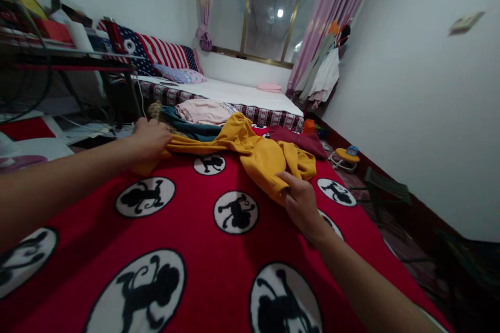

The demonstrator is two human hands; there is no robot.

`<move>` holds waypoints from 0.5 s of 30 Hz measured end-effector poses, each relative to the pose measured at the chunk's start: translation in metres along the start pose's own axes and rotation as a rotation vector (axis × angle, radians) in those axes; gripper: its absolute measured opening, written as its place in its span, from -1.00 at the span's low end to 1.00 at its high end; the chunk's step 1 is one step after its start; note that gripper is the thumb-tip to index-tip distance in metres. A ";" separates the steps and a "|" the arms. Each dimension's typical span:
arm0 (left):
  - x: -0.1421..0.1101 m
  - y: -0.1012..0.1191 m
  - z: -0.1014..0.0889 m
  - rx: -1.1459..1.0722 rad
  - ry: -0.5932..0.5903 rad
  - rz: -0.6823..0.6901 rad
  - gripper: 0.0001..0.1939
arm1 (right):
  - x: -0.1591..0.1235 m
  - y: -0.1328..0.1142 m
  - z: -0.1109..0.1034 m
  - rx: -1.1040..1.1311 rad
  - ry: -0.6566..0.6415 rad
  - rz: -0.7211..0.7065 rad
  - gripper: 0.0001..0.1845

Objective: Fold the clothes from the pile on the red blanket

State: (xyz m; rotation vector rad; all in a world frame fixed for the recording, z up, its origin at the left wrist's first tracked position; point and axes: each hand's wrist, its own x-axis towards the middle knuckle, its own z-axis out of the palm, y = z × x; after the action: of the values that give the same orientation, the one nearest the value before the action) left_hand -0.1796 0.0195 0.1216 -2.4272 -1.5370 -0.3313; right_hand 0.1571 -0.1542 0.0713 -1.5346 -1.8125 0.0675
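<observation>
Lying stretched near the far edge of the red blanket (199, 218), the yellow garment (267, 158) has one end clamped in the left hand (151, 138) and its hem pinched in the right hand (302, 203). Uneven pulling could twist its bunched middle; a careless sweep could nudge the maroon garment (308, 143) just behind it over the right edge.

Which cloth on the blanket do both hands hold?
The yellow cloth: left hand and right hand grip it. The pink cloth, teal cloth and maroon cloth are in neither hand.
</observation>
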 end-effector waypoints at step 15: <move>-0.037 0.081 0.046 -0.325 -0.219 0.752 -0.25 | -0.040 0.059 -0.044 -0.171 -0.430 -0.140 -0.46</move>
State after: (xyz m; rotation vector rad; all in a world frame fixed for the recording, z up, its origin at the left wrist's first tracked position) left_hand -0.1195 -0.0306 0.0594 -3.1536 -0.5517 -0.1699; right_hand 0.2311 -0.1906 0.0541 -1.5927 -2.3118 0.1925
